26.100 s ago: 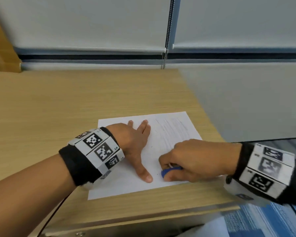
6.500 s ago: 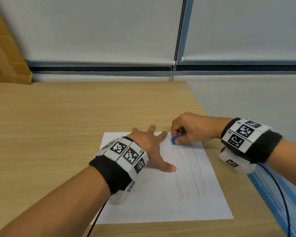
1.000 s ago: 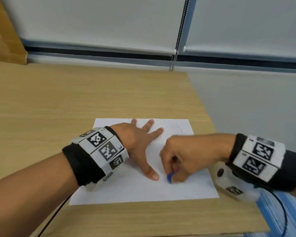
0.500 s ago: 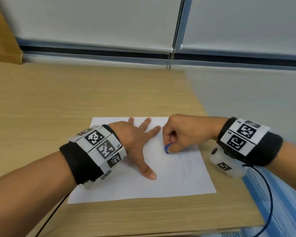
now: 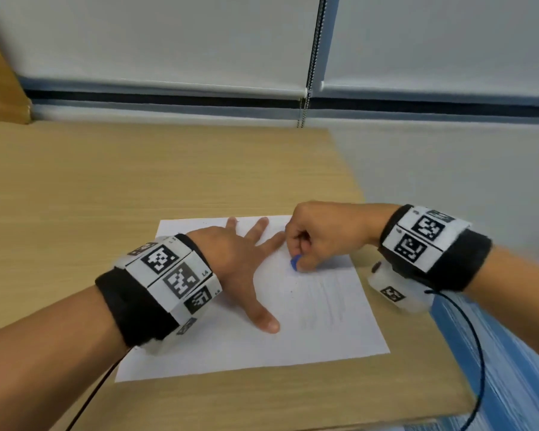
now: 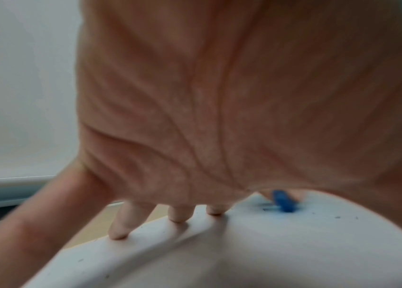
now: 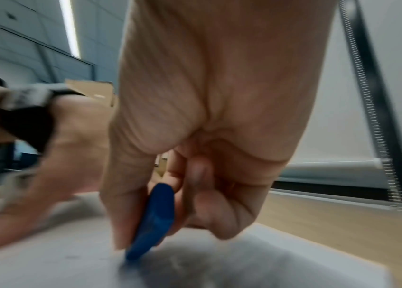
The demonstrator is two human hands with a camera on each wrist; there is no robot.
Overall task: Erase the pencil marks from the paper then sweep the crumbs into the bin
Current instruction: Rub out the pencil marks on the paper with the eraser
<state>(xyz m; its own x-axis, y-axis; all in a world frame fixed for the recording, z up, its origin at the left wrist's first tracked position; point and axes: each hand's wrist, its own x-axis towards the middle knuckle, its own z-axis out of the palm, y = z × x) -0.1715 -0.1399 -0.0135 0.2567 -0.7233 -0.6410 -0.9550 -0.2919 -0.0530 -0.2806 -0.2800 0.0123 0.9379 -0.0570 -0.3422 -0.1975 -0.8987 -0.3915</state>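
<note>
Eraser (image 5: 295, 262) pinched in right hand (image 5: 325, 236) grip, tip on paper (image 5: 324, 321) at its 1 o'clock, unchanged from half-second earlier. Left hand (image 5: 240, 259) stays flat, fingers spread, pinning paper on desk (image 5: 137, 181).

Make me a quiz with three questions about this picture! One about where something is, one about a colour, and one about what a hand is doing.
1. Where is the paper?
A. on the wooden desk
B. on the floor
C. on a chair

2. What colour is the eraser?
A. pink
B. blue
C. green

3. What is the left hand doing?
A. holding a pencil
B. making a fist in the air
C. lying flat on the paper

Answers: 1 A, the sheet lies on the desk near its right edge. 2 B, the eraser pinched in the right hand is blue. 3 C, its spread fingers press on the sheet.
</note>
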